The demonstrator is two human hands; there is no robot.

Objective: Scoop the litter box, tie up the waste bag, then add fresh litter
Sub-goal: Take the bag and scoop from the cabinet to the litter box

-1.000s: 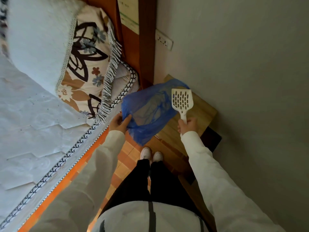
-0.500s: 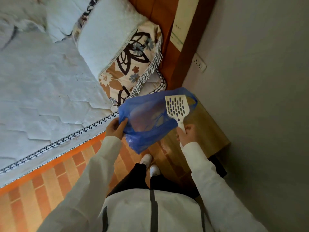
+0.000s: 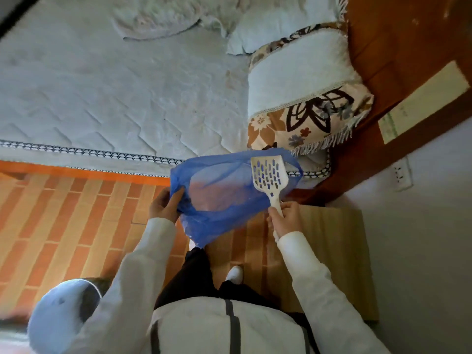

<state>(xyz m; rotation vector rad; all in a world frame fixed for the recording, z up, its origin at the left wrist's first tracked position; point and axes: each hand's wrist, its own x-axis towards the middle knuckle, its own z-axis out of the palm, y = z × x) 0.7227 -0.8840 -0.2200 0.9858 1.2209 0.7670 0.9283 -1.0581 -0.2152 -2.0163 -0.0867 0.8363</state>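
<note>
An open blue waste bag (image 3: 224, 198) is held by the left hand (image 3: 164, 204) and a slotted scoop (image 3: 269, 176) by the right hand (image 3: 286, 221), so scooping, tying and refilling are judged undone.

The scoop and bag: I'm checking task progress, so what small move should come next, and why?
Probably carry both to the litter box: the left hand grips the blue bag and the right hand holds the empty scoop, but no litter is in view.
</note>
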